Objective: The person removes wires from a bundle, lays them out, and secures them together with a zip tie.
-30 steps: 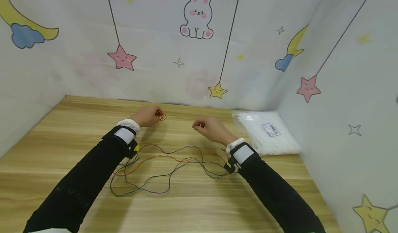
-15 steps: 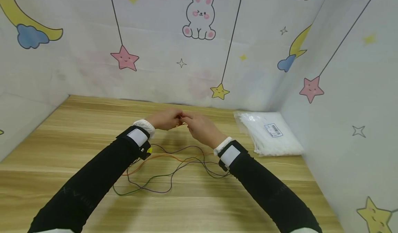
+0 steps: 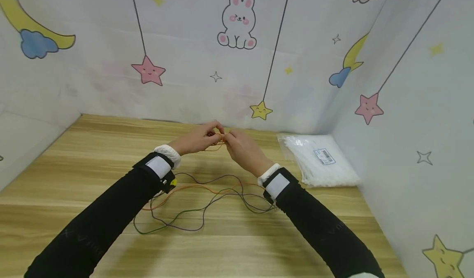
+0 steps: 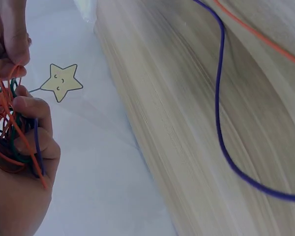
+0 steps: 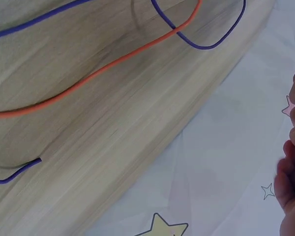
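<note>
My left hand (image 3: 195,140) holds a loose tangle of orange, green and purple cords (image 4: 7,123) above the far part of the table, its fingers curled round the strands. Close beside it, my right hand (image 3: 244,150) pinches part of the orange cord (image 3: 218,145). In the left wrist view the fingers of my right hand (image 4: 14,37) meet the tangle from the top. The right wrist view catches only parts of both hands at its right edge. Below them, several long cords, purple (image 3: 185,228), orange (image 3: 185,187) and green (image 3: 148,232), lie in wavy, crossing lines on the table.
A clear plastic bag (image 3: 320,160) of thin white strips with a label lies at the back right of the wooden table (image 3: 222,253). White cloth walls (image 3: 185,96) with cartoon prints stand behind and at both sides.
My right hand has moved left and away from me to meet my left hand, which has shifted right with the tangle. My right fingers now pinch the orange cord. The cords on the table stay put.
</note>
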